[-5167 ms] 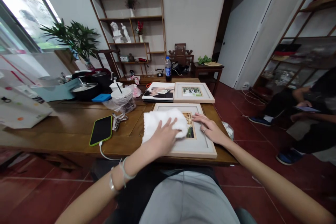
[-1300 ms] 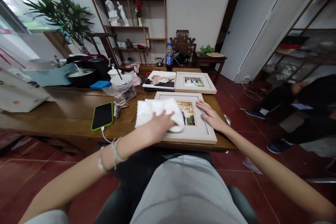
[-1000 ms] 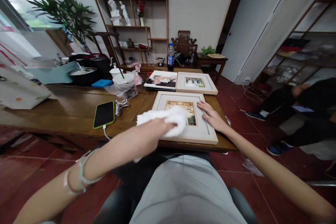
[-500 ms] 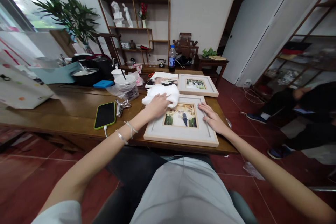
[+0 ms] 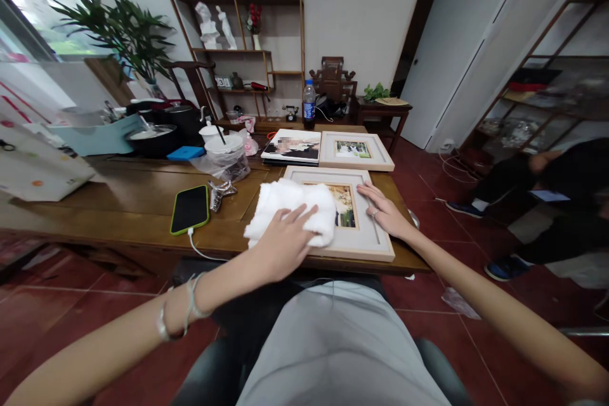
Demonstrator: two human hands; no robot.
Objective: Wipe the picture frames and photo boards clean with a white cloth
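- White cloth (image 5: pixel 290 216) lies bunched on the left part of the picture frame (image 5: pixel 366 238), near the front edge of the tabletop (image 5: pixel 128 203). It hides the frame's left side and much of its photo.
- Left hand (image 5: pixel 285 242) lies flat on the cloth, grip open with fingers spread, pressing rather than clasping.
- Right hand (image 5: pixel 387 216) rests palm down on the frame's right border, grip open and holding nothing.
- A clear bag (image 5: pixel 223 168) behind the phone (image 5: pixel 190 209) holds a lidded cup with a straw; its dark contents are hard to make out.
- A black pot (image 5: pixel 150 137) farther left holds something pale that cannot be identified.
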